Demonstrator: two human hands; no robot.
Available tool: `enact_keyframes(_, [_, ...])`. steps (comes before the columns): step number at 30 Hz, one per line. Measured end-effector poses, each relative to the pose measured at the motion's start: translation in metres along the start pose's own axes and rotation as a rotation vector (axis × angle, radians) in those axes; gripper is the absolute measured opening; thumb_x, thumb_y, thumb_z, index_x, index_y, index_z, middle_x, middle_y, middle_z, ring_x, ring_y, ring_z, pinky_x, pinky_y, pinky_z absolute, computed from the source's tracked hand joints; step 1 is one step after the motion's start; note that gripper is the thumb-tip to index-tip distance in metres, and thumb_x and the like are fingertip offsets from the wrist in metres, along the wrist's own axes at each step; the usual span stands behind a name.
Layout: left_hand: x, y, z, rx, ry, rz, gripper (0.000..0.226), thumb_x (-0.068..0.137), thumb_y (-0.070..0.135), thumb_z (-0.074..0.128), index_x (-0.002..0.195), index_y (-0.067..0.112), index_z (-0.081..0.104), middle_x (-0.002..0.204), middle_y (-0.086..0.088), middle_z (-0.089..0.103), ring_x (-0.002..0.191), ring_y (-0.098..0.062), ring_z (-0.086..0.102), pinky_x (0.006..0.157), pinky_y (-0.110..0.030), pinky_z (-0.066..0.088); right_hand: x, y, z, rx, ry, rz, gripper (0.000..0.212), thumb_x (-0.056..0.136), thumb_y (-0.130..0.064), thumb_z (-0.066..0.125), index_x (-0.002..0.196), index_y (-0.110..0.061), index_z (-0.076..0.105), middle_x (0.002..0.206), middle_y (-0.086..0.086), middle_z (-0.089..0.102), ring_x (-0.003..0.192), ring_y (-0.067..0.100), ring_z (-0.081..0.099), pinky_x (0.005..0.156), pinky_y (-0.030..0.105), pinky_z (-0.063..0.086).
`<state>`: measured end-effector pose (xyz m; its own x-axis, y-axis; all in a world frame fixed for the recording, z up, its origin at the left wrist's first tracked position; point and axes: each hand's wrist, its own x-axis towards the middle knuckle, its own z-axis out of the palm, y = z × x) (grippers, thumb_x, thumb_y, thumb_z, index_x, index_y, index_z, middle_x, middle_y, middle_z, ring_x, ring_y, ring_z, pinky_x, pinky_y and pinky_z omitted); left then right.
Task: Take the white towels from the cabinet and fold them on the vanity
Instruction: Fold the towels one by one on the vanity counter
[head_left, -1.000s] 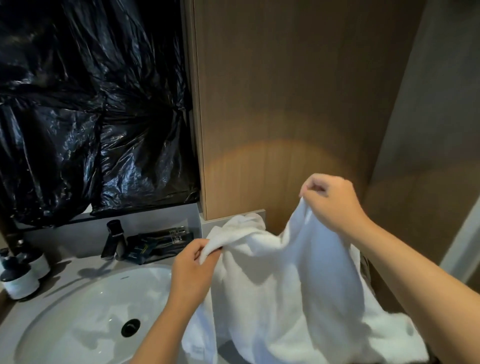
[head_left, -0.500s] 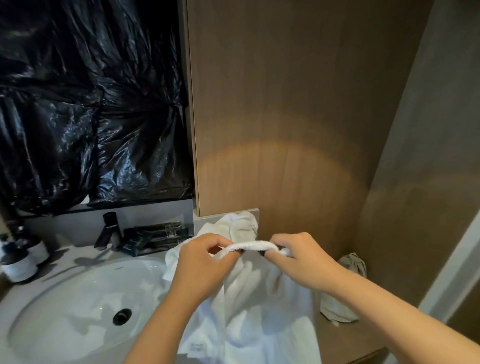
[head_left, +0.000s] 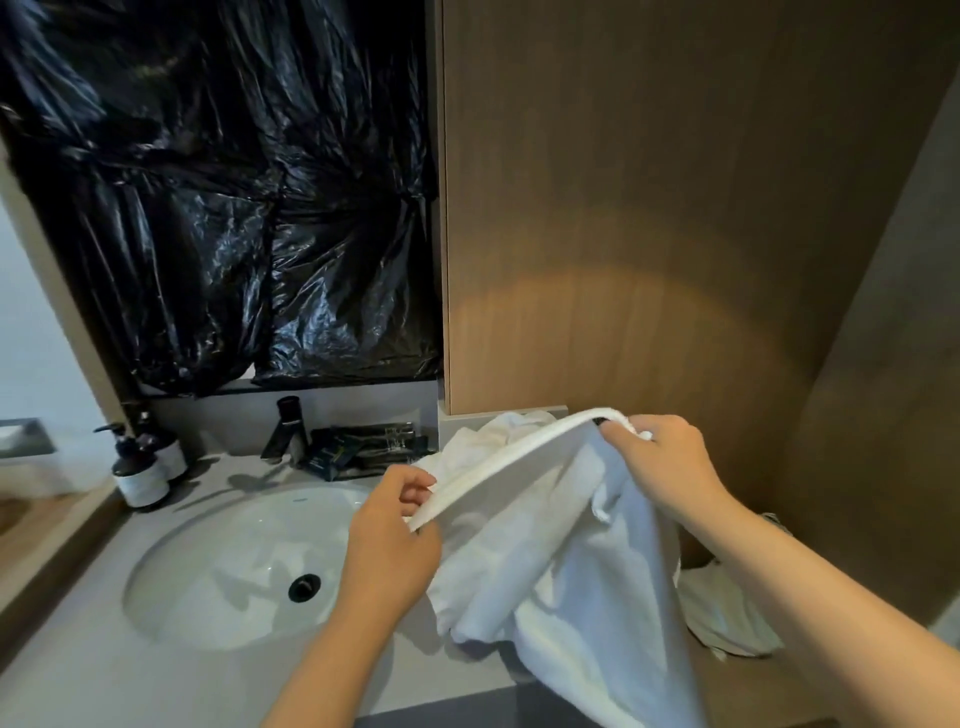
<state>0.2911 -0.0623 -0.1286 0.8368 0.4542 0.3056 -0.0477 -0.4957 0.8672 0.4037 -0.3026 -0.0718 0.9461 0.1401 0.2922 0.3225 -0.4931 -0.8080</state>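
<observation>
Hands pinch towel hem — lower end cut off

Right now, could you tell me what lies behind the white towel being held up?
Behind the white towel, held by the left hand and right hand, more crumpled white cloth shows on the vanity. The counter beneath it is covered.

White towel showing plain, patternless. Black glossy plastic sheet shining at 11 o'clock. Wood-grain brown panel glowing amber at 1 o'clock. White basin sitting in grey vanity. Dark bottles wearing white labels.
</observation>
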Motion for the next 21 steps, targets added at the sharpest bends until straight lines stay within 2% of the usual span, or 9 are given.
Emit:
enact_keyframes(2, [0.002,-0.001,-0.002,-0.113,0.001,-0.055,0.036,0.087,-0.002,0.063,0.090,0.033,0.064,0.085,0.008,0.069,0.078,0.003,0.061,0.060,-0.014,0.048,0.000,0.002,-0.003,-0.036,0.001,-0.031,0.047,0.092,-0.030,0.058,0.057,-0.006,0.039,0.055,0.007,0.034,0.055,0.020,0.032,0.059,0.034,0.024])
enact_keyframes(3, [0.002,-0.001,-0.003,-0.147,-0.004,-0.073,0.029,0.089,0.004,0.065,0.090,0.033,0.068,0.087,0.015,0.071,0.081,0.006,0.062,0.062,-0.014,0.048,-0.001,0.003,-0.004,-0.062,-0.012,-0.052,0.050,0.093,-0.032,0.057,0.059,-0.001,0.038,0.056,0.008,0.034,0.056,0.020,0.032,0.059,0.033,0.023])
enact_keyframes(5, [0.002,-0.001,-0.003,-0.171,-0.008,-0.078,0.018,0.093,0.017,0.066,0.088,0.034,0.070,0.090,0.033,0.068,0.086,0.014,0.060,0.068,-0.013,0.044,-0.003,0.006,-0.004,-0.117,-0.063,-0.093,0.051,0.095,-0.035,0.055,0.066,0.006,0.047,0.059,0.014,0.041,0.057,0.021,0.036,0.058,0.034,0.026])
enact_keyframes(6, [0.002,0.001,-0.003,-0.186,-0.008,-0.082,0.016,0.094,0.022,0.065,0.087,0.034,0.071,0.090,0.035,0.067,0.087,0.015,0.060,0.071,-0.016,0.044,-0.005,0.008,-0.003,-0.149,-0.087,-0.114,0.047,0.096,-0.035,0.054,0.070,0.004,0.053,0.062,0.015,0.047,0.057,0.022,0.040,0.057,0.035,0.029])
enact_keyframes(9, [0.006,0.005,0.002,-0.284,-0.012,-0.175,0.014,0.094,0.028,0.063,0.087,0.033,0.074,0.092,0.024,0.072,0.091,0.001,0.064,0.079,-0.028,0.050,-0.012,0.016,-0.003,-0.187,-0.163,-0.154,0.027,0.098,-0.028,0.053,0.083,-0.006,0.060,0.075,0.013,0.060,0.069,0.031,0.055,0.060,0.040,0.041])
enact_keyframes(12, [0.011,0.015,0.008,-0.373,-0.020,-0.218,0.011,0.094,0.033,0.063,0.088,0.032,0.073,0.095,0.007,0.074,0.095,-0.019,0.066,0.087,-0.043,0.053,-0.018,0.019,-0.003,-0.167,-0.178,-0.153,0.028,0.100,-0.024,0.051,0.081,-0.003,0.054,0.075,0.016,0.056,0.069,0.032,0.053,0.060,0.032,0.038])
enact_keyframes(14, [0.013,0.024,0.013,-0.427,-0.039,-0.197,0.014,0.095,0.033,0.061,0.086,0.028,0.071,0.094,0.001,0.073,0.088,-0.020,0.066,0.078,-0.039,0.053,-0.020,0.018,-0.003,-0.159,-0.150,-0.147,0.034,0.100,-0.023,0.050,0.073,-0.003,0.049,0.072,0.011,0.049,0.066,0.024,0.046,0.060,0.028,0.033])
enact_keyframes(17, [0.014,0.035,0.026,-0.511,-0.083,-0.195,0.017,0.096,0.030,0.060,0.084,0.021,0.067,0.079,-0.002,0.070,0.067,-0.013,0.060,0.056,-0.026,0.045,-0.022,0.018,0.000,-0.054,-0.151,-0.084,0.039,0.101,-0.022,0.047,0.068,-0.002,0.048,0.067,0.001,0.047,0.061,0.013,0.040,0.059,0.031,0.029])
enact_keyframes(21, [0.013,0.043,0.041,-0.584,-0.081,-0.253,0.019,0.097,0.031,0.060,0.082,0.020,0.063,0.065,0.003,0.062,0.054,-0.007,0.055,0.048,-0.021,0.043,-0.033,0.023,0.006,0.087,-0.125,-0.066,0.037,0.102,-0.023,0.047,0.068,-0.009,0.048,0.067,-0.004,0.045,0.061,0.008,0.038,0.057,0.026,0.029])
